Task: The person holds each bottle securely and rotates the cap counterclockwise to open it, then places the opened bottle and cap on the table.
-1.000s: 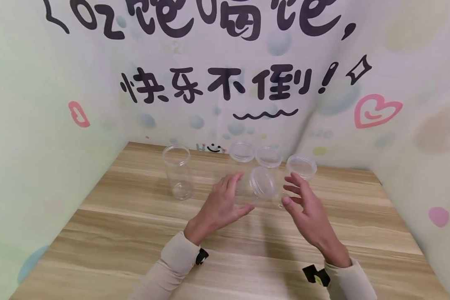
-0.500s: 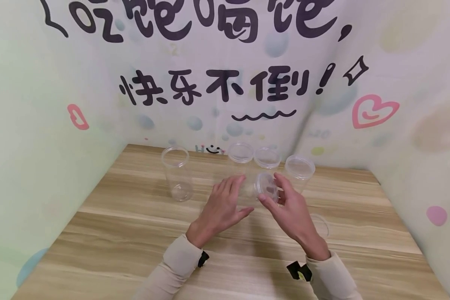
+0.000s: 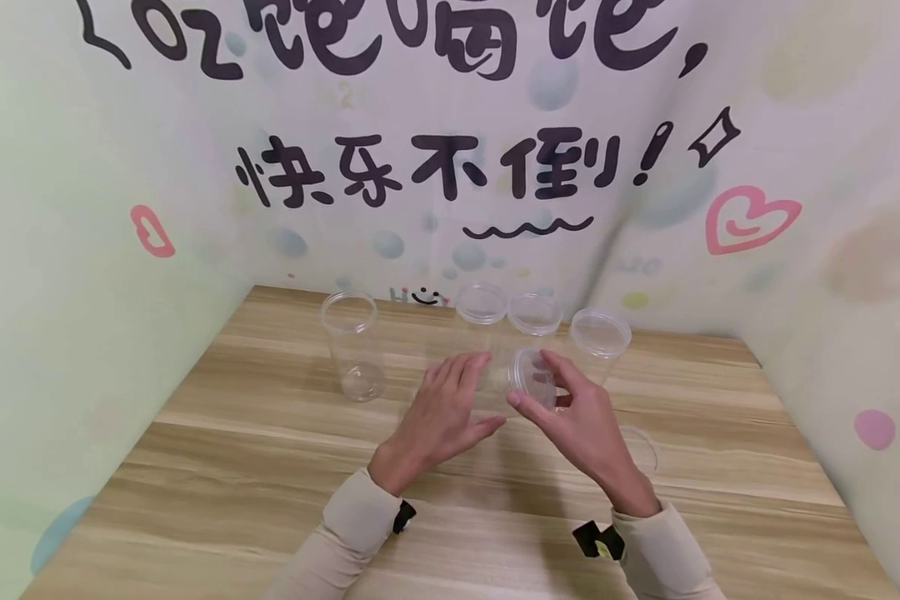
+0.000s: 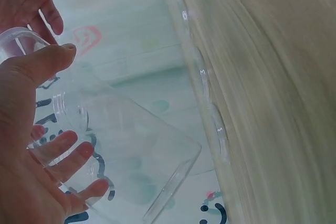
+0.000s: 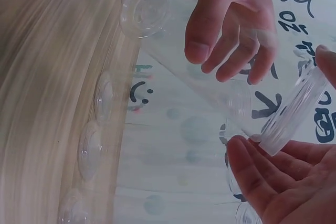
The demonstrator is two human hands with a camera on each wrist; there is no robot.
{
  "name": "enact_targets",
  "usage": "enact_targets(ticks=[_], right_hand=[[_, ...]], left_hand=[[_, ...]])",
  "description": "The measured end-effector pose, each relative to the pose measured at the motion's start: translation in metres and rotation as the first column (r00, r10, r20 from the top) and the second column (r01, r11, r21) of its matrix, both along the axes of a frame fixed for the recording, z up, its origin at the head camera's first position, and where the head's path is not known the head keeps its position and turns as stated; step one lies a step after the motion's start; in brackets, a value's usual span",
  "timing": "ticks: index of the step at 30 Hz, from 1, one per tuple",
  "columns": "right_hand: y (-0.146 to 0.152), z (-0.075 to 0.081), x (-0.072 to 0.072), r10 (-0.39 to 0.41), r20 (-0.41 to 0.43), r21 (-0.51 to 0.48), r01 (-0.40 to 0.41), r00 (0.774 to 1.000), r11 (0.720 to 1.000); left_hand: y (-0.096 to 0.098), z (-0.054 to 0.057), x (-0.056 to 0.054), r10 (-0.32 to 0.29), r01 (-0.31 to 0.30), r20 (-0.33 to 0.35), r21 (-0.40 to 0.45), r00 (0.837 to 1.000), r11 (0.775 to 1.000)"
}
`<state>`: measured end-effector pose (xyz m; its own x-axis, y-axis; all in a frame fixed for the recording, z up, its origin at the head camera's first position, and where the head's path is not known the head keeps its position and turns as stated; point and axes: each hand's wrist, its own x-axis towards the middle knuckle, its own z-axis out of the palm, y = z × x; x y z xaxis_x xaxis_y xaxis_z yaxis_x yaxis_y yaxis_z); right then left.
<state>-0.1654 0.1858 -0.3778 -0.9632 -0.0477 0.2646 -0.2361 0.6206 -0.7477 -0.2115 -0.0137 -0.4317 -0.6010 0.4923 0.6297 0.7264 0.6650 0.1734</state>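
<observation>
My left hand [image 3: 438,412] grips a clear plastic jar [image 4: 147,145], tilted above the table with its mouth toward my right hand. My right hand [image 3: 581,417] pinches the rim of a clear round lid [image 3: 532,379] between thumb and fingers, at the jar's mouth. In the right wrist view the lid [image 5: 294,111] stands on edge between the right thumb and fingers, its lower edge close by the jar's rim. My left hand [image 5: 239,24] reaches round the jar's body from above there. Much of the jar is see-through and faint in the head view.
Three clear jars stand behind the hands: one jar [image 3: 482,307], a second jar [image 3: 535,317] beside it, and a third jar [image 3: 600,335] on the right. Another tall jar [image 3: 354,346] stands at left. A clear ring-shaped piece [image 3: 642,450] lies right of my right wrist. Fabric walls [image 3: 435,258] border the table.
My right hand has moved left from beside the jar and now holds the lid at its mouth. The jar has turned slightly. The clear ring-shaped piece on the table has come into sight.
</observation>
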Motion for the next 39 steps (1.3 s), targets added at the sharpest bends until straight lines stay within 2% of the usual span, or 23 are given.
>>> enact_targets(ticks=[8, 17, 25, 31, 39], right_hand=[[0.004, -0.002, -0.001, 0.044, -0.032, -0.016, -0.044, 0.999, 0.999], [0.004, -0.006, 0.002, 0.075, -0.029, -0.028, -0.075, 0.997, 0.997], [0.008, -0.003, 0.001, 0.109, -0.007, -0.06, -0.109, 0.994, 0.992], [0.011, -0.003, 0.0, 0.145, 0.006, -0.075, -0.144, 0.989, 0.987], [0.014, -0.001, -0.004, 0.215, -0.022, -0.069, -0.216, 0.976, 0.974]], left_hand=[[-0.003, 0.003, 0.0, -0.038, 0.037, 0.099, 0.007, 0.994, 0.999], [-0.01, 0.002, 0.004, -0.079, 0.075, 0.228, 0.028, 0.97, 0.997], [-0.009, 0.001, 0.0, -0.124, 0.113, 0.245, 0.061, 0.961, 0.992], [-0.009, 0.0, -0.002, -0.142, 0.128, 0.288, 0.067, 0.947, 0.989], [-0.01, 0.001, -0.002, -0.173, 0.149, 0.336, 0.096, 0.926, 0.984]])
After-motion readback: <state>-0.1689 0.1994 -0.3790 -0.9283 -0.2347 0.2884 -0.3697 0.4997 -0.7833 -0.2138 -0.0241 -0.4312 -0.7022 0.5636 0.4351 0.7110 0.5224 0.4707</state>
